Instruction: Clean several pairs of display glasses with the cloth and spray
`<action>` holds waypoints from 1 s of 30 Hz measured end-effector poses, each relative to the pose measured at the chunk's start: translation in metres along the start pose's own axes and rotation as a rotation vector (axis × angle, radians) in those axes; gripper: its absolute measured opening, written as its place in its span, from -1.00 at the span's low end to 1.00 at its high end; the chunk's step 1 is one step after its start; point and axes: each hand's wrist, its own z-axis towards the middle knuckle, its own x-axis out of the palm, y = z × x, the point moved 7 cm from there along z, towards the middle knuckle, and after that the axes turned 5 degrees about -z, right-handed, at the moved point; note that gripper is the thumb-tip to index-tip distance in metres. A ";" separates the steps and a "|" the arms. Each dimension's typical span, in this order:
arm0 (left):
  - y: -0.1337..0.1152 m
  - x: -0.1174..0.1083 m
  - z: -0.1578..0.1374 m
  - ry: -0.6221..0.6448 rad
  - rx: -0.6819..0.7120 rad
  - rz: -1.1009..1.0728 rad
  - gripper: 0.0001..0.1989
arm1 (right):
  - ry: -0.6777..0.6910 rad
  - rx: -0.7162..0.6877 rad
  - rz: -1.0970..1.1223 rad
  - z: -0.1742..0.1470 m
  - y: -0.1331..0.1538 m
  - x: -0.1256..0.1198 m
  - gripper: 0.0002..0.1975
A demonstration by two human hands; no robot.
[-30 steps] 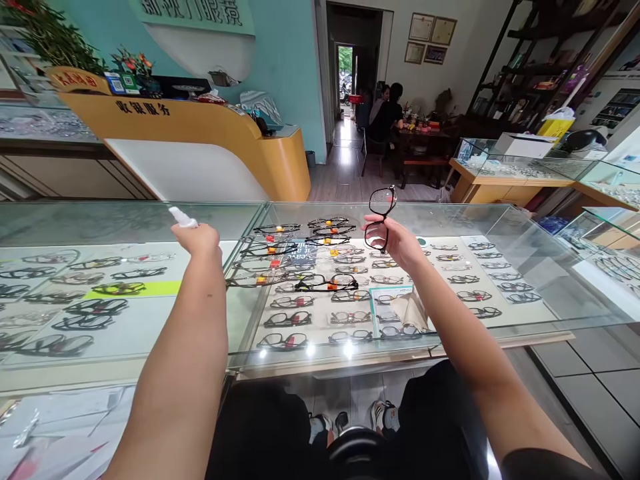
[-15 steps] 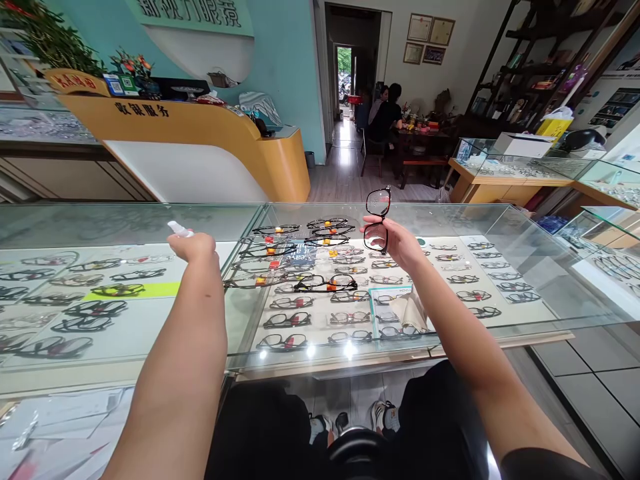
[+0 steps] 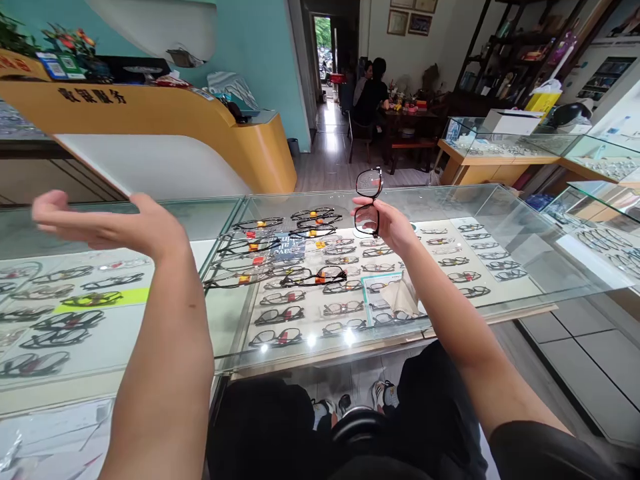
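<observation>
My right hand grips a pair of dark-framed eyeglasses at the middle, turned on end above the glass counter. My left hand is raised over the left part of the counter, fingers stretched to the left and thumb apart, with nothing visible in it. Several pairs of glasses with small coloured tags lie on the glass top between my hands, among them a black pair near the middle. A beige cleaning cloth lies on the counter below my right forearm.
Below the glass top, rows of eyeglasses fill the display case. Papers lie at the lower left. Beyond the counter stand a yellow and white service desk and, at the right, another glass case. Two people sit at a table far back.
My left hand has moved left and spread its fingers; the small white object that stuck out of it no longer shows. My right hand still holds the eyeglasses. The view has shifted slightly.
</observation>
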 end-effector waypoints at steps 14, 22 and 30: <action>-0.095 0.207 -0.173 0.950 0.511 0.129 -0.66 | -0.071 -0.056 -0.009 0.017 -0.004 -0.039 -0.53; -0.089 0.238 -0.223 1.029 0.699 0.105 -0.73 | -0.034 -0.079 -0.057 0.018 -0.004 -0.032 -0.42; -0.072 0.239 -0.214 1.033 0.656 0.088 -0.66 | -0.085 -0.102 -0.084 0.016 -0.002 -0.034 -0.44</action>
